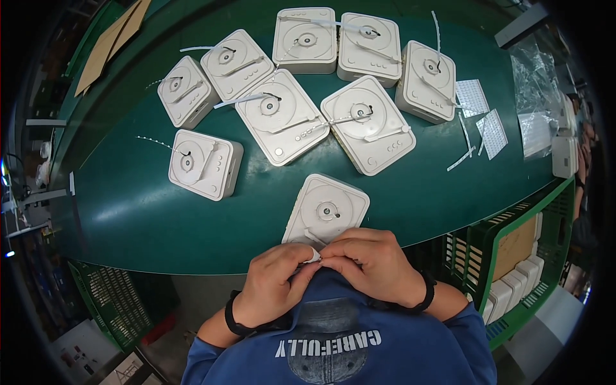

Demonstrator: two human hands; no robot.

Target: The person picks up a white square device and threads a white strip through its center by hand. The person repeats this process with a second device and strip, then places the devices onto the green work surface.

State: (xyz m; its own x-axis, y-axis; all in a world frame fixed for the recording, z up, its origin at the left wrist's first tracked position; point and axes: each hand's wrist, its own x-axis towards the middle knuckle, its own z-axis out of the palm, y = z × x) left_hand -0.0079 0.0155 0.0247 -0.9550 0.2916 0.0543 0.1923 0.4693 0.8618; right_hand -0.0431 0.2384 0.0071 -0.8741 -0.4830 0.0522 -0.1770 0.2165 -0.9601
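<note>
Crate (pixel 489 250) near right hand (pixel 375 264) holds brown cardboard (pixel 515 247) and white units (pixel 514 283).

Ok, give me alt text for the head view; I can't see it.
A person's left hand and right hand pinch a small white piece, partly hidden, at the near edge of a green table. Just beyond is a white device with a round recess; eight similar devices sit farther back, most with thin strips at their centres.

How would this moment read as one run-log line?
left hand and right hand: fingertips together | small white piece: at fingertips, grip unclear | white boxy unit: just beyond | green table: eight similar units farther off
</note>
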